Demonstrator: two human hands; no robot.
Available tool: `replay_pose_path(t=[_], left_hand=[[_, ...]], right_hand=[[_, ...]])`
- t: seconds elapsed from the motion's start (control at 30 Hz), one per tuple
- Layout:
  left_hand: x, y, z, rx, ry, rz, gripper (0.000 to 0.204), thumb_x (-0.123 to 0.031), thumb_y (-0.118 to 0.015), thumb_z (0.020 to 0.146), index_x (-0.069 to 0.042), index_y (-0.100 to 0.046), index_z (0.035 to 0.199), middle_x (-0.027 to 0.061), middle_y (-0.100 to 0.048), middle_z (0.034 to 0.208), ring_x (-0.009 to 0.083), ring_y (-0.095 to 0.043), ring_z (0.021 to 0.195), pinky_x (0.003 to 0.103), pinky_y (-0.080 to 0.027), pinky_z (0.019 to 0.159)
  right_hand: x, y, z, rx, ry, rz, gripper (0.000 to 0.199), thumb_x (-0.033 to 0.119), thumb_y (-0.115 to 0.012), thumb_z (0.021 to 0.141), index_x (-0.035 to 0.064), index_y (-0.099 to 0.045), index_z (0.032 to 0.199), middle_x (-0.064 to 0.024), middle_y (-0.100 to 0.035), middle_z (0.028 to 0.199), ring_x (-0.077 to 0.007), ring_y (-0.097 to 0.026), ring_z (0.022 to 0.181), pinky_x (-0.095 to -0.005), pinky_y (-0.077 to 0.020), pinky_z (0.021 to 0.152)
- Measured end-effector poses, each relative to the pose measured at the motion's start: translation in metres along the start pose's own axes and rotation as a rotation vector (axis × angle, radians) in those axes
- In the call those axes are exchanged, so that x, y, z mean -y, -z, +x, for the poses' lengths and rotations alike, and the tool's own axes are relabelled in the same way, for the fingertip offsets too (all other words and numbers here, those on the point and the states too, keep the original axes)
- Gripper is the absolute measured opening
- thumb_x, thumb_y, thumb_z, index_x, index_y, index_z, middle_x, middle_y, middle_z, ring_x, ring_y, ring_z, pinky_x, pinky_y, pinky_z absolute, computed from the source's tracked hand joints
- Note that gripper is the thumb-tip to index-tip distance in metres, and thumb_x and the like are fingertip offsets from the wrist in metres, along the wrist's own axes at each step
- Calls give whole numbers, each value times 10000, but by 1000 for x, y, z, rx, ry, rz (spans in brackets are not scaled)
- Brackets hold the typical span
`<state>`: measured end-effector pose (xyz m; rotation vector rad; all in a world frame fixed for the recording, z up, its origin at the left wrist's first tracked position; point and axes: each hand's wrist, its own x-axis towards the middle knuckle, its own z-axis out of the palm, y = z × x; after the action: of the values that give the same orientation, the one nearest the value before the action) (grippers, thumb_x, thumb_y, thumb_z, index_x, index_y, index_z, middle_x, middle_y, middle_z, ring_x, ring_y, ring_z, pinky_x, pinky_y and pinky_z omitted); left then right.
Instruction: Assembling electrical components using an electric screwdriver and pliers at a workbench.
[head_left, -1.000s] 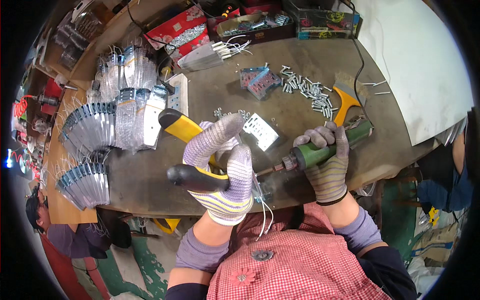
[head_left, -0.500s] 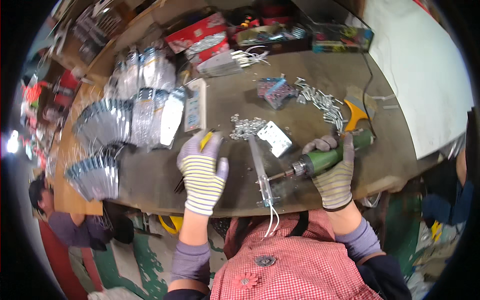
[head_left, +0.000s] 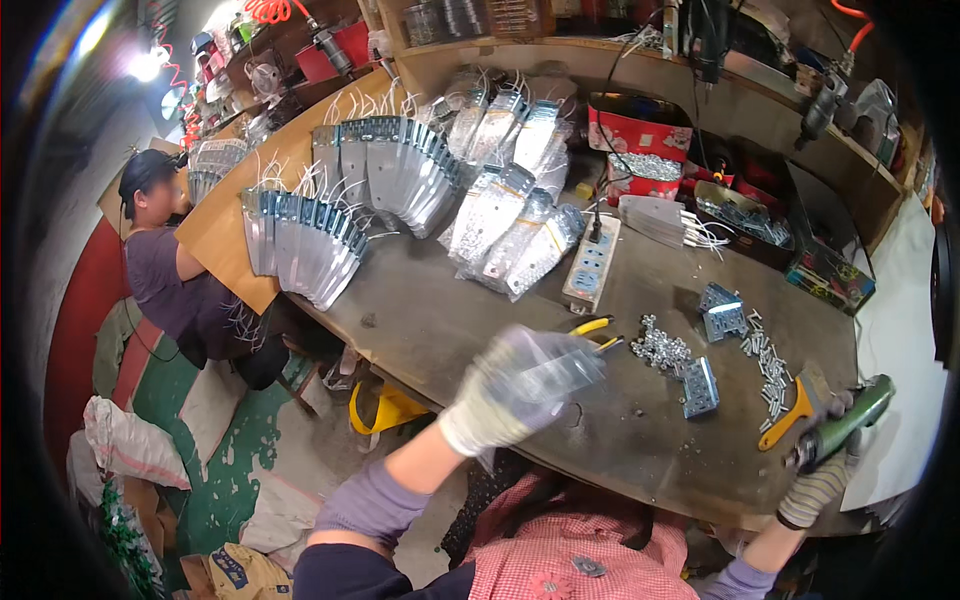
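My left hand (head_left: 510,385), in a striped glove and blurred by motion, is raised over the table's front edge. Its fingers are closed round a flat metal strip (head_left: 572,372), smeared in the picture. Just beyond lie yellow-handled pliers (head_left: 592,326). At the right end of the table my right hand (head_left: 818,488), gloved too, grips a green power drill (head_left: 846,425). A yellow-handled scraper (head_left: 790,420) lies beside it. Small nuts (head_left: 658,346) are heaped mid-table, next to two metal bracket plates (head_left: 722,312), and a trail of screws (head_left: 768,375) lies right of them.
Fanned metal strips with white wires (head_left: 300,240) and bagged bundles (head_left: 515,225) cover the table's left. A power strip (head_left: 592,265), a red box of hardware (head_left: 640,150) and more wired strips (head_left: 655,215) stand behind. Another person (head_left: 155,250) sits at far left. Tools hang above.
My view has swung left. The metal strip that lay before me is off the table and in my left hand. My right hand has carried the drill rightward, away from the strip.
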<state>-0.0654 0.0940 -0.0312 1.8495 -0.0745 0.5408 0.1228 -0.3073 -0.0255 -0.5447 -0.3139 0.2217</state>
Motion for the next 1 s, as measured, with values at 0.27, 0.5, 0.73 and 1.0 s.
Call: replay_pose_path(t=[0.27, 0.5, 0.73, 1.0], left_hand=[[11, 285, -11, -1380, 23, 850, 756, -686, -530, 841, 7, -525, 1144, 194, -622, 1053, 326, -615, 997, 437, -501, 870], [33, 325, 0, -1185, 192, 1557, 565, -391, -646, 867, 29, -482, 1207, 271, -566, 1125, 438, -550, 1048, 498, -441, 933], [65, 324, -25, -1174, 5, 1516, 506, -252, -659, 864, 7, -453, 1246, 270, -518, 1199, 433, -515, 1108, 489, -411, 979], [68, 317, -26, -1158, -37, 1507, 462, -141, -571, 909, 39, -415, 1304, 265, -479, 1263, 411, -470, 1184, 472, -372, 1034]], right_hand=[[70, 101, -11, -167, 334, -1805, 657, -34, -535, 804, 77, -400, 1437, -142, -572, 1202, -225, -608, 981, -304, -505, 888], [69, 107, -21, -387, 14, -2135, 789, -125, -524, 724, 60, -357, 1472, -141, -451, 1443, -262, -417, 1332, -335, -279, 1134], [54, 76, -20, -499, -266, -2470, 714, -58, -601, 750, 10, -392, 1429, -186, -464, 1422, -343, -417, 1329, -384, -313, 1130], [47, 118, -30, -328, 108, -2611, 642, 63, -604, 820, 27, -400, 1427, -182, -480, 1404, -335, -445, 1301, -396, -332, 1118]])
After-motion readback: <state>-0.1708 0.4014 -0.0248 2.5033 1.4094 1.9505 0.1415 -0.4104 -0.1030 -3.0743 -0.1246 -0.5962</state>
